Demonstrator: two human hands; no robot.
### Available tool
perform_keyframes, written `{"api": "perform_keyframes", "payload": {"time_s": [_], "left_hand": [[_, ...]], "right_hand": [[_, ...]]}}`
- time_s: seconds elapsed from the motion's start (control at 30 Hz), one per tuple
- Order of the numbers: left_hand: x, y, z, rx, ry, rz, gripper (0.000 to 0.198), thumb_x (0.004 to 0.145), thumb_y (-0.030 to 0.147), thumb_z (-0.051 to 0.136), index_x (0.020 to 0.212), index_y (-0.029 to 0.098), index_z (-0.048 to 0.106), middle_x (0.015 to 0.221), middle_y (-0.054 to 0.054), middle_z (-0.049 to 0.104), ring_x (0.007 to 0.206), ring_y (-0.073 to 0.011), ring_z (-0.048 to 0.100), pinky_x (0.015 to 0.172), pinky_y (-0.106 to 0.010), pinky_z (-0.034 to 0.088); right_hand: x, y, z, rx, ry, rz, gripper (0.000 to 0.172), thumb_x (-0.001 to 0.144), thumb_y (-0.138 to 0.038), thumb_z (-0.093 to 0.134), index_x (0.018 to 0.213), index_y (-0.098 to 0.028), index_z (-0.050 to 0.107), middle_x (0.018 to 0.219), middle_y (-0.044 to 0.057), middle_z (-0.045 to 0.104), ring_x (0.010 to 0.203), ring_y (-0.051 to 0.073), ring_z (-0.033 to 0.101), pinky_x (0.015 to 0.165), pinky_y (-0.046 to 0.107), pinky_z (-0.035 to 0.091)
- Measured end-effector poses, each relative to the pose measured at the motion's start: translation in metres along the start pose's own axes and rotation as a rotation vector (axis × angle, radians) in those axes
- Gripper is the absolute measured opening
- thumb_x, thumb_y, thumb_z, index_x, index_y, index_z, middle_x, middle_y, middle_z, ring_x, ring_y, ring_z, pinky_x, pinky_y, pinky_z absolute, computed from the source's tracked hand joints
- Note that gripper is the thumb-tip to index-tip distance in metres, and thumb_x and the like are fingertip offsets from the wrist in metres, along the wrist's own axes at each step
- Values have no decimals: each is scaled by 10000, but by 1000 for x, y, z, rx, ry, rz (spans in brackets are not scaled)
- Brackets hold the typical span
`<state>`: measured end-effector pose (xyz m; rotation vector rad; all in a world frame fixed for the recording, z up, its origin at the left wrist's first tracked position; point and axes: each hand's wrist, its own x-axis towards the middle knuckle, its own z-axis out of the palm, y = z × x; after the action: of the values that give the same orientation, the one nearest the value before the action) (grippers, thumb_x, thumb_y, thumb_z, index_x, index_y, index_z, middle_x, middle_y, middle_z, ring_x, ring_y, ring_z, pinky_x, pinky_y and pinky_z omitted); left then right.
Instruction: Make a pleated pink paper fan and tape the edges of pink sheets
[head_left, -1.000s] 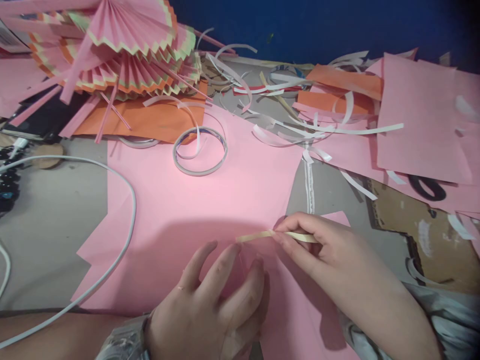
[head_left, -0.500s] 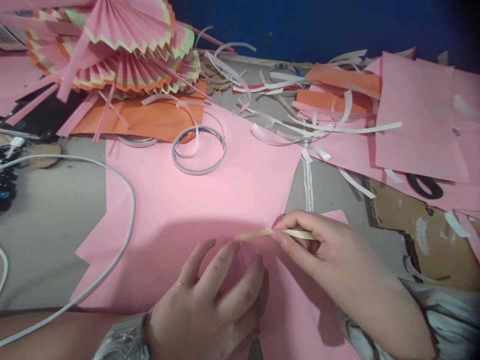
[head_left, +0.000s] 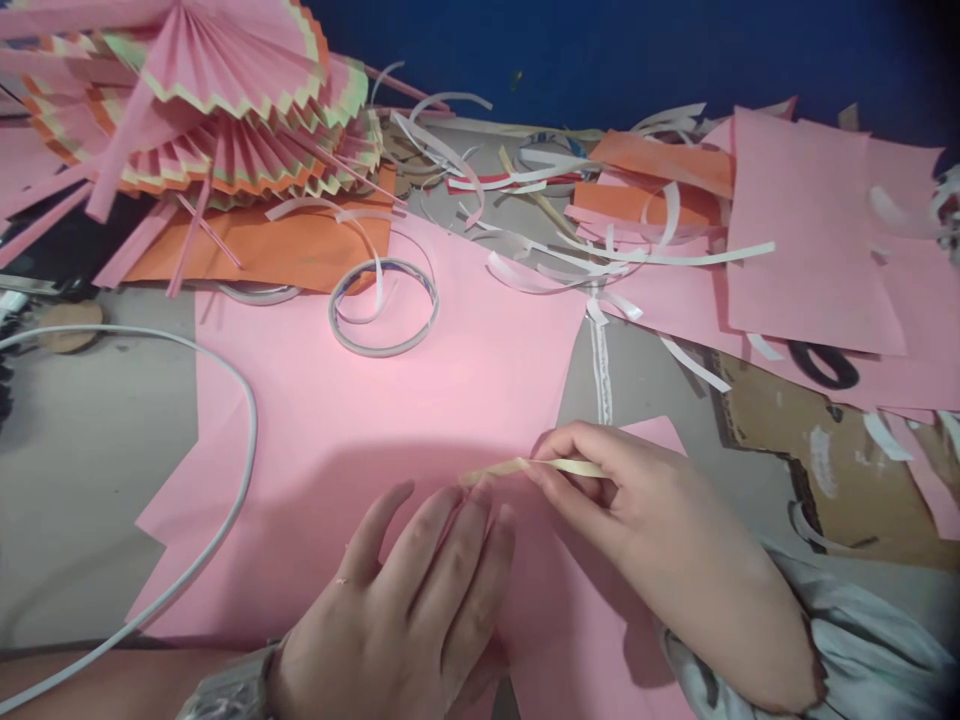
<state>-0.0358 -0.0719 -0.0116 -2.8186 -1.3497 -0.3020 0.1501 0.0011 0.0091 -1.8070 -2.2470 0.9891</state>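
Pinched between the thumb and index finger of my right hand (head_left: 652,530) is a narrow pale-yellow paper strip (head_left: 574,467). Its left end reaches to the fingertips of my left hand (head_left: 397,600). My left hand is spread over the large pink paper sheet (head_left: 480,370), palm down, fingers stretched out and fingertips at the strip's end. Farther back on that sheet lies a thin roll of tape (head_left: 384,352), with a white curl of strip (head_left: 379,270) across it.
Pleated pink paper fans (head_left: 232,60) are heaped at the back left over an orange sheet (head_left: 247,240). A white cable (head_left: 251,430) loops across the left side. Curled white strips (head_left: 525,265), pink sheets (head_left: 810,230) and brown cardboard (head_left: 810,450) lie to the right.
My left hand's fingers have flattened and come closer together, with their tips now at the strip's end. My right hand keeps its pinch. The whole view has shifted slightly.
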Motion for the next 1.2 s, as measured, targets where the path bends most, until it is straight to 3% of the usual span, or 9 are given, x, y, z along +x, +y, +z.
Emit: {"api": "perform_keyframes", "payload": {"time_s": [0.47, 0.73, 0.83, 0.97, 1.07, 1.2], "left_hand": [[8, -4, -8, 111, -86, -74, 503, 854, 479, 406, 1160, 131, 603, 1131, -100, 594, 973, -268, 480, 921, -477, 299], [-3, 0, -19, 193, -194, -84, 513, 876, 427, 370, 1192, 77, 573, 1295, -160, 488, 1196, -341, 383, 1009, -542, 238], [-4, -4, -23, 172, -195, -82, 614, 847, 524, 387, 1227, 65, 536, 1381, -191, 389, 1277, -378, 293, 1041, -578, 176], [4, -18, -17, 128, -216, -41, 805, 781, 671, 377, 1379, 134, 339, 1480, -145, 213, 1332, -382, 187, 1034, -597, 168], [6, -27, -13, 111, -205, 20, 813, 777, 698, 342, 1384, 158, 330, 1482, -124, 215, 1339, -355, 193, 1048, -563, 170], [-6, -26, -25, 147, -165, -5, 757, 766, 652, 448, 1338, 158, 416, 1453, -120, 297, 1318, -330, 264, 1079, -514, 131]], "right_hand": [[2, -2, 0, -37, 49, -12, 118, 826, -283, 517, 711, -255, 528, 635, -67, 601, 556, 126, 562, 509, 271, 366], [1, -2, 2, -32, 50, -30, 118, 821, -246, 502, 705, -252, 526, 654, -53, 604, 595, 136, 545, 530, 271, 343], [0, -2, 2, -36, 44, -38, 120, 821, -240, 493, 704, -245, 519, 644, -54, 586, 596, 134, 524, 531, 267, 327], [0, -3, 1, -32, 46, -51, 147, 845, -261, 458, 708, -231, 502, 665, -48, 584, 612, 130, 510, 542, 263, 314], [1, -4, -1, -23, 47, -53, 156, 849, -273, 453, 710, -222, 502, 703, -39, 602, 630, 129, 516, 546, 259, 311], [2, -4, -2, -15, 43, -63, 149, 846, -264, 451, 720, -216, 514, 706, -34, 613, 624, 122, 526, 540, 251, 307]]}}
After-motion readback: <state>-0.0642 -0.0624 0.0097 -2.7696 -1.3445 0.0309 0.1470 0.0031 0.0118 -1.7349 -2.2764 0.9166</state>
